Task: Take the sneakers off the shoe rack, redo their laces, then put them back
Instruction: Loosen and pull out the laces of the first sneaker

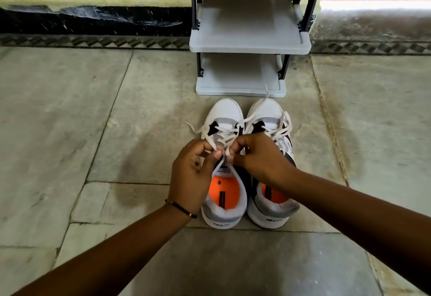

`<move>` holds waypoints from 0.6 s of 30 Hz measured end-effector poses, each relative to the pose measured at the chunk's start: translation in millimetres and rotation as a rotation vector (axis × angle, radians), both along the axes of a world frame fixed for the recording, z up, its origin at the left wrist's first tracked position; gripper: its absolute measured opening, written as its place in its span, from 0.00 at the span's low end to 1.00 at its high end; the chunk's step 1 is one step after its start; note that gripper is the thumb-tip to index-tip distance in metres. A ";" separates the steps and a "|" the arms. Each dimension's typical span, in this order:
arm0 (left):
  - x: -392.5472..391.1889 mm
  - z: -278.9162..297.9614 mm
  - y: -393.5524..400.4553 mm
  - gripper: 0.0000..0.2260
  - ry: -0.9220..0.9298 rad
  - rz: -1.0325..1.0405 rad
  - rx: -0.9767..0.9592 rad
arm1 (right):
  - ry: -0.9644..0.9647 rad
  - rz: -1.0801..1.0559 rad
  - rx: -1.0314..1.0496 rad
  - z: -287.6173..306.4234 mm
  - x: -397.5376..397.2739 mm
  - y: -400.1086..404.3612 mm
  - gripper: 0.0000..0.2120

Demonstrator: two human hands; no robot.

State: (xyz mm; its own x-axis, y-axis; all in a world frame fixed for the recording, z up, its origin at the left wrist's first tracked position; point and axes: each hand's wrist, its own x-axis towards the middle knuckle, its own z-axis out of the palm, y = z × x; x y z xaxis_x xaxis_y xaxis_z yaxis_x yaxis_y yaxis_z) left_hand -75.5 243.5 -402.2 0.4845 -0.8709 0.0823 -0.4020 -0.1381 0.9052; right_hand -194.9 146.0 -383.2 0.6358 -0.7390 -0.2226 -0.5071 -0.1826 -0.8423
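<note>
Two white sneakers with grey and black panels and orange insoles stand side by side on the stone floor, toes pointing at the shoe rack. Over the tongue of the left sneaker, my left hand pinches one strand of its white lace. My right hand pinches the other strand close beside it, fingertips almost touching. The right sneaker lies partly under my right wrist, its lace loose and spread over the upper.
The grey plastic rack with black posts stands just beyond the sneakers' toes, its two visible shelves bare. Behind it runs a wall base with a dark band. Large stone floor tiles stretch to the left and right.
</note>
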 end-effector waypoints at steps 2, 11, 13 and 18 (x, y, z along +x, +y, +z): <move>-3.9 3.4 1.6 0.13 -0.010 -0.034 -0.026 | -0.054 -0.019 0.069 -0.5 -3.3 7.0 0.09; 15.1 20.9 -17.2 0.21 -0.367 -0.282 0.187 | -0.252 0.057 0.411 15.3 -0.7 9.4 0.09; 22.0 24.9 -13.1 0.22 -0.597 -0.250 0.205 | -0.233 0.002 0.417 17.1 -1.4 9.3 0.05; 28.9 34.4 -11.6 0.14 -0.130 -0.382 0.236 | -0.130 -0.055 0.438 23.3 -5.0 -2.0 0.10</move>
